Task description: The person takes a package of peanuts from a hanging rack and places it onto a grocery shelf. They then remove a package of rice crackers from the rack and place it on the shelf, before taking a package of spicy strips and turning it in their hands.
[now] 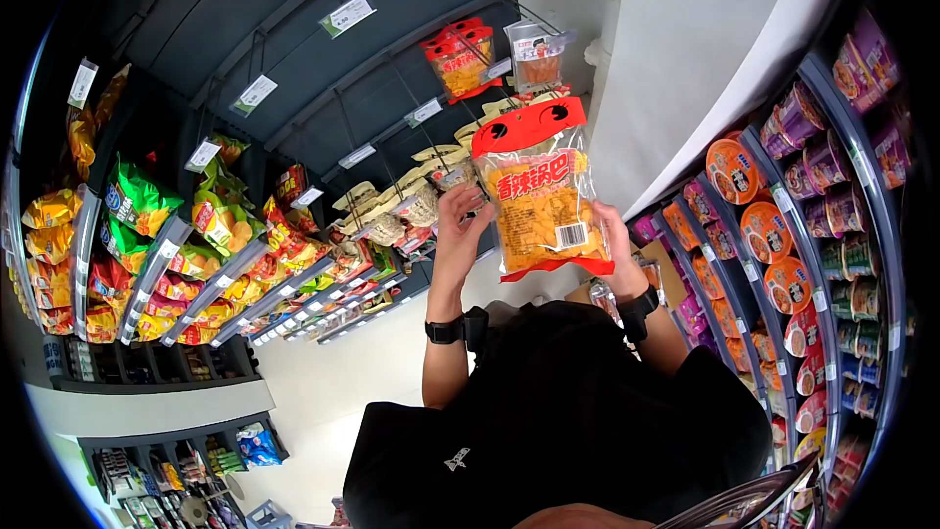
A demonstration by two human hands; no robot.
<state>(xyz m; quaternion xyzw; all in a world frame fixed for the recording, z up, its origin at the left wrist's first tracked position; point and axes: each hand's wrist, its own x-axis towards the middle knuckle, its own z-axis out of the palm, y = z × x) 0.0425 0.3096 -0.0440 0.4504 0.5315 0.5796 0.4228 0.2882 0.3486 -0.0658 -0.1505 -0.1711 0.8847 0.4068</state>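
Shelves (868, 181) stand by a smooth, pale floor (318, 382). The right hand (619, 247) has its grip on a shiny, see-through bag (540, 184) of bumpy orange snacks (526, 240). The left hand (460, 223) curls at its edge; I can't tell whether that grip holds. Farther back hang more red-topped bags (460, 63).

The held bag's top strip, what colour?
The top strip is red with black markings, best in head view.

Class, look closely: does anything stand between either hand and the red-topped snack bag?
Nothing visible does: the right hand holds the snack bag by its side, and the left hand is at its opposite edge.
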